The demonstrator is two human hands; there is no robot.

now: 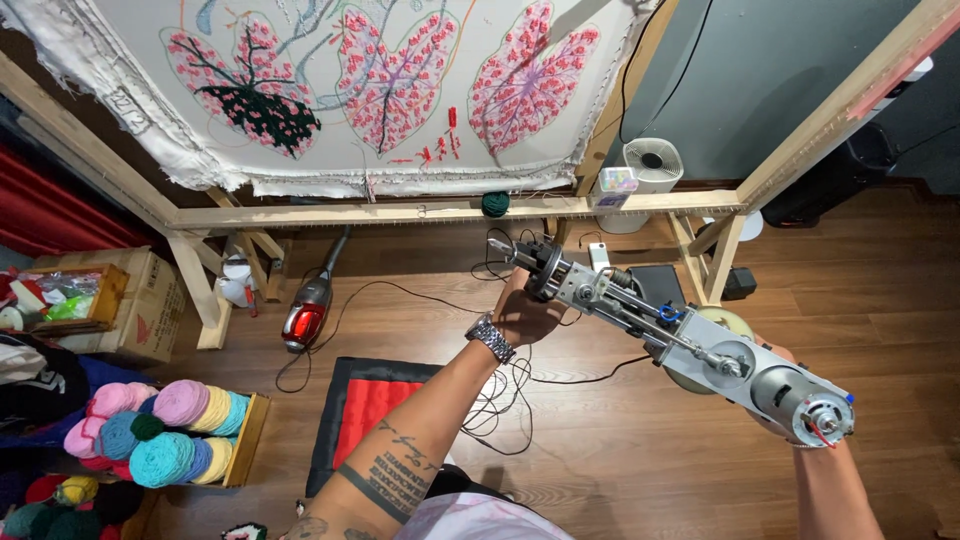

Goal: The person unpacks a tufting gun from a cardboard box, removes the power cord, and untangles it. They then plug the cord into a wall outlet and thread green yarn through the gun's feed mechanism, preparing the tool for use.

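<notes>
Metal-bodied grey tufting gun (680, 345) hangs below the wooden frame's stretched white cloth with pink leaves (400, 90), left hand (525, 315) clenched around its front, right hand (790, 400) mostly hidden gripping its rear, so steadiness seems wise.

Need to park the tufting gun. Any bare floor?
Bare wood floor right of the frame leg, and between red vacuum and red mat. Crowded: cable tangle under the left hand; yarn rack at left.

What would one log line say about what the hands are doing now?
left hand: grips front of tufting gun | right hand: behind gun's rear, mostly hidden | gun: tilted toward fabric on wooden frame
</notes>
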